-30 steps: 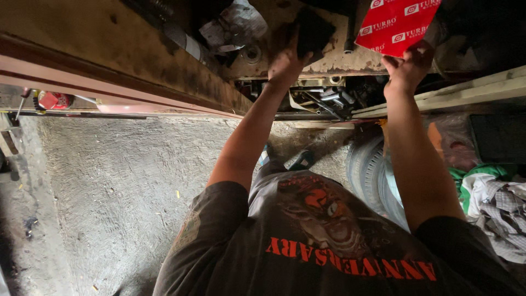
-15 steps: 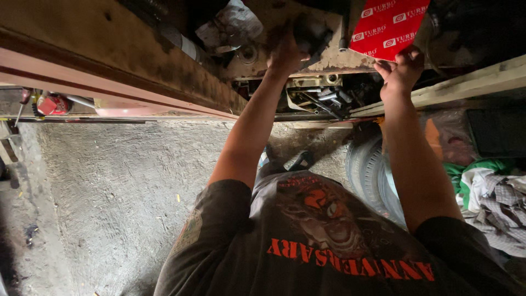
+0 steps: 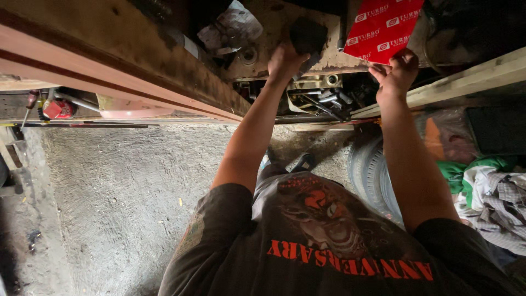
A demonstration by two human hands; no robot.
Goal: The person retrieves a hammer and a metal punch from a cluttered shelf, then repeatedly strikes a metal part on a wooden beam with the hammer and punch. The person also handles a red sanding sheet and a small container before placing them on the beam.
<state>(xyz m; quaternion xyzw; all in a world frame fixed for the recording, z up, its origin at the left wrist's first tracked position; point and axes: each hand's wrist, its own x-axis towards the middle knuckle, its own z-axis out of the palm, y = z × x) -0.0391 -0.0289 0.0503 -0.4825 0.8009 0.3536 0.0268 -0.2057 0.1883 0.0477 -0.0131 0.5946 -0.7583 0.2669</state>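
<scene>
A head-worn camera looks down over a person's chest, in a dark printed T-shirt (image 3: 329, 246), to both arms stretched toward a cluttered, grimy workshop table (image 3: 274, 33) along the top of the frame. At top centre, the left hand (image 3: 285, 57) is closed around a dark, blocky black object (image 3: 308, 35), which rests against the table's dirty surface. At upper right, the right hand (image 3: 397, 71) pinches the lower edge of a flat red cardboard box with white print (image 3: 383, 24), held tilted above the table. Loose metal tools (image 3: 323, 98) lie in a dim recess just below the hands. A grey tyre (image 3: 370, 170) stands on the rough concrete floor (image 3: 120, 186) at right. The box is held only by its edge, so it could slip from that thin grip and fall among the tools.
</scene>
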